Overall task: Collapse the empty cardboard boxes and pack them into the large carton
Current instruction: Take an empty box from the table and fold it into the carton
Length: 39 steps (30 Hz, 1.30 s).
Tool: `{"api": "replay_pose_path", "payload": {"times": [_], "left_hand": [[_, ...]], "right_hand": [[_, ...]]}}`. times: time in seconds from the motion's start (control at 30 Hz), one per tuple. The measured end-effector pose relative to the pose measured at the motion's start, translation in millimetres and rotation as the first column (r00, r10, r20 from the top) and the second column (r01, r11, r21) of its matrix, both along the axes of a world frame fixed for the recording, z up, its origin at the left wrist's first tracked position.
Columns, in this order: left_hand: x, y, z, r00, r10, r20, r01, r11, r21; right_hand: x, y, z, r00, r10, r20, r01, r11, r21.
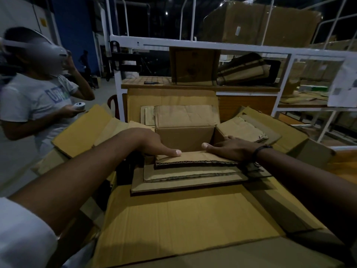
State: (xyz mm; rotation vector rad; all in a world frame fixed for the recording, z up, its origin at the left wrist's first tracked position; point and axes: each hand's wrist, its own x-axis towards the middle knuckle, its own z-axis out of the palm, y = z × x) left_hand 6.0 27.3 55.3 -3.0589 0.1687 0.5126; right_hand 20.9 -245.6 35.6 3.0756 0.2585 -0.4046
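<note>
A small open cardboard box (pixel 185 136) sits in the large carton, whose near flap (pixel 183 219) spreads toward me. The small box's near flap (pixel 195 158) folds down over a stack of flattened cardboard sheets (pixel 183 178). My left hand (pixel 154 145) presses on the left end of that flap with straight fingers. My right hand (pixel 229 147) lies flat on its right end, thumb pointing left. The box's far flap (pixel 185 116) stands up and its right flap (pixel 243 129) lies outward.
A person wearing a headset (pixel 36 84) stands at the left, holding a controller. A white metal rack (pixel 212 49) with cardboard boxes and a wooden shelf (pixel 193 86) rises behind the carton. The carton's side flaps (pixel 83 130) spread left and right.
</note>
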Motion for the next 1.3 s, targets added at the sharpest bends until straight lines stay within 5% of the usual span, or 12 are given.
{"api": "replay_pose_path", "payload": {"times": [0.13, 0.4, 0.7, 0.8, 0.93, 1.3], "left_hand": [[4.8, 1.2, 0.2, 1.0, -0.016, -0.024, 0.016, 1.0, -0.01], [6.4, 1.1, -0.8, 0.999, -0.017, -0.031, 0.016, 1.0, -0.026], [3.6, 2.1, -1.1, 0.999, -0.022, -0.029, 0.021, 0.999, -0.034], [3.4, 0.2, -0.6, 0.999, -0.013, -0.051, 0.012, 1.0, -0.014], [3.3, 0.9, 3.2, 0.998, -0.012, -0.063, 0.01, 0.999, -0.04], [-13.8, -1.2, -0.7, 0.996, 0.054, -0.076, -0.059, 0.996, -0.066]], "right_hand": [[7.9, 0.5, 9.5, 0.994, -0.045, -0.103, 0.054, 0.995, 0.088], [-0.7, 13.1, 0.3, 0.999, 0.0, -0.047, 0.003, 0.998, 0.064], [10.1, 2.5, -24.0, 0.978, 0.017, 0.21, -0.073, 0.963, 0.261], [8.3, 0.8, -28.2, 0.962, 0.0, 0.275, -0.059, 0.976, 0.207], [6.4, 8.2, -18.9, 0.978, -0.109, 0.178, 0.081, 0.984, 0.158], [25.4, 14.2, -0.8, 0.996, -0.087, -0.026, 0.09, 0.983, 0.16]]}}
